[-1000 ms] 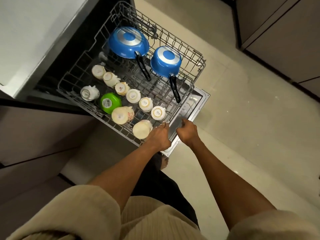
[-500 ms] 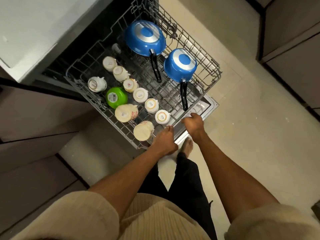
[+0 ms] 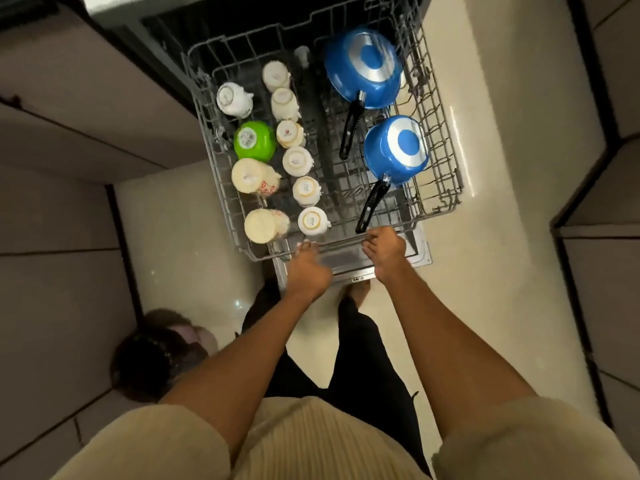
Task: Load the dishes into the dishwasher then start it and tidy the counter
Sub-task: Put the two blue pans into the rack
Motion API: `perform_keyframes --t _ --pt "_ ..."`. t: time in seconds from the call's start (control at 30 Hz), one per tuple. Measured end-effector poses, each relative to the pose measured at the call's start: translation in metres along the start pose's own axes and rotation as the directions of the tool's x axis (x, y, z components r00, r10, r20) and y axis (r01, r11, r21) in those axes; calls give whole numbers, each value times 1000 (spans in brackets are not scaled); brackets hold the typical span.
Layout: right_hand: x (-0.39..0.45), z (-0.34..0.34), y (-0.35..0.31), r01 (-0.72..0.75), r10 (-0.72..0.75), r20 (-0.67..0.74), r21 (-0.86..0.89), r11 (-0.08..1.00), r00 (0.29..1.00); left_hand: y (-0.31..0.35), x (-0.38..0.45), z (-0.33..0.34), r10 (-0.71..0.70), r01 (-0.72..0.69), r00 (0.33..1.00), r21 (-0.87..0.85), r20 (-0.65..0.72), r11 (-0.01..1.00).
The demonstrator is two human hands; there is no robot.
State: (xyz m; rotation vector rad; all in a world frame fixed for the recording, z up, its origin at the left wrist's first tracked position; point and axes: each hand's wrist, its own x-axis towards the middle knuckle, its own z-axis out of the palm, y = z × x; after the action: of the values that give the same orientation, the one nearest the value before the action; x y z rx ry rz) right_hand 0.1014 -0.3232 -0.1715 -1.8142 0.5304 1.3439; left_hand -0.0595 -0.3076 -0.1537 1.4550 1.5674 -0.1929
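Head view: the left hand and right hand each curl their grip over the front rail of the grey wire dishwasher rack, which stands pulled out over the open door. The rack carries inverted cream ceramic cups and two blue metal saucepans. Risk: an abrupt push may topple the cups or jam a pan handle against the frame.

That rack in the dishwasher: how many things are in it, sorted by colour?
Blue pans: 2, a larger and a smaller.
Green bowl: 1.
White or cream cups, all upside down: 9, for example the teapot-shaped one and the nearest.
Total: 12.
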Motion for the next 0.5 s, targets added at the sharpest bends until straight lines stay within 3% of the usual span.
perform_keyframes --t 0.13,0.23,0.33,0.4,0.5 --pt "4 -13 -19 9 -10 -16 -9 1000 1000 3 -2 17 -230 140 952 -381 -203 914" --pt "6 -15 -27 13 -13 -30 -3 1000 999 7 -2 21 -534 194 803 -731 -265 654" --pt "9 -13 -27 14 -13 -30 28 1000 999 0 8 19 -707 323 707 -873 -34 365" --pt "10 -9 -25 17 -16 -33 27 999 999 -2 10 18 -649 367 734 -921 199 133" --pt "8 -4 -26 13 -12 -31 37 999 999 -1 15 10 -522 326 789 -941 325 -92"
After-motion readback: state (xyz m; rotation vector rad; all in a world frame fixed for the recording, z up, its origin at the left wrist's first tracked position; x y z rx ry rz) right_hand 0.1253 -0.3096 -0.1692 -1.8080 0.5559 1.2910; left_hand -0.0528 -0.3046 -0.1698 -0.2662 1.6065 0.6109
